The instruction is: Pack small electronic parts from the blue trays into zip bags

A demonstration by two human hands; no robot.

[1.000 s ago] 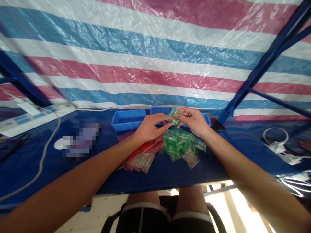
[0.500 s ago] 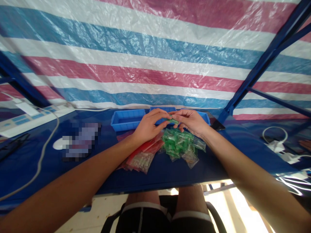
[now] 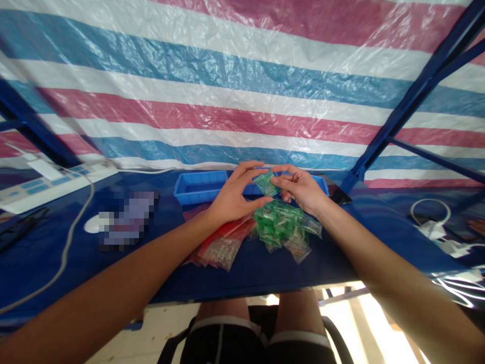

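Note:
A small clear bag with green markings [image 3: 265,183] stands tilted between my hands, above the blue bins. My right hand [image 3: 299,188] pinches its lower right corner. My left hand [image 3: 237,194] is spread open around its left side, with the thumb close below it. Under my hands lies a heap of similar green bags [image 3: 278,222], holding small items. To its left is a pile of red-edged clear bags [image 3: 223,251], partly under my left wrist.
Two blue plastic bins [image 3: 199,187] stand at the back of the blue table [image 3: 227,283], against a striped tarp [image 3: 227,116]. A dark phone [image 3: 341,197] lies to the right. A blurred object [image 3: 127,220], a white cable [image 3: 71,237] and a power strip [image 3: 49,184] are on the left.
The green bag has turned from nearly edge-on to a broad face showing. My left fingers have spread and lifted away from the pinch.

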